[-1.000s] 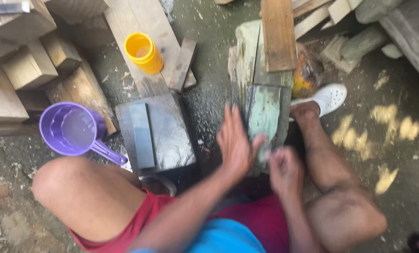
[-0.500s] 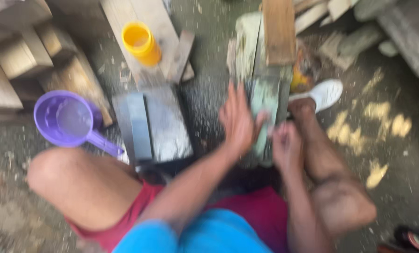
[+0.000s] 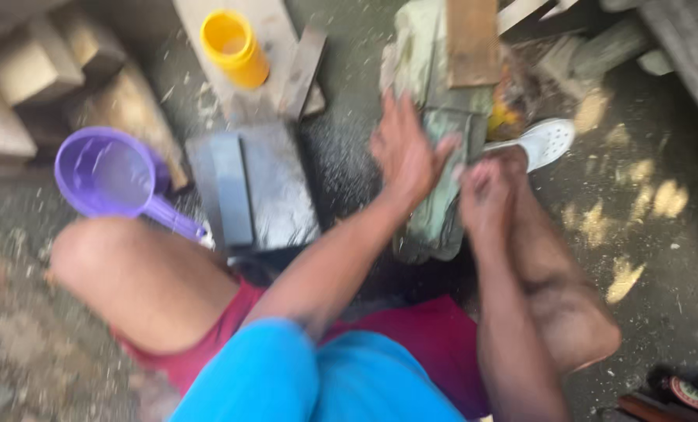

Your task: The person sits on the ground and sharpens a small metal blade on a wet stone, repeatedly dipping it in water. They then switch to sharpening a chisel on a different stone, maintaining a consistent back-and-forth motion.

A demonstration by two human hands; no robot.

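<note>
The picture is motion-blurred. My left hand (image 3: 407, 152) is open with fingers spread, over or on a weathered green board (image 3: 435, 219) that lies on the ground in front of me. My right hand (image 3: 485, 195) is just to its right with fingers curled, against the board's edge and beside my right shin; the blur hides whether it holds anything. A brown plank (image 3: 472, 39) lies across the far end of the green board.
A grey rectangular stone block (image 3: 255, 187) lies left of the board, with a purple dipper (image 3: 110, 172) beside my left knee. A yellow cup (image 3: 234, 47) stands on a plank farther off. Wooden blocks (image 3: 28, 70) are far left. A white shoe (image 3: 544, 141) covers my right foot. A bottle (image 3: 677, 387) lies bottom right.
My left hand has slid a little farther away along the green board, and my right hand has followed beside it. The view has shifted slightly.
</note>
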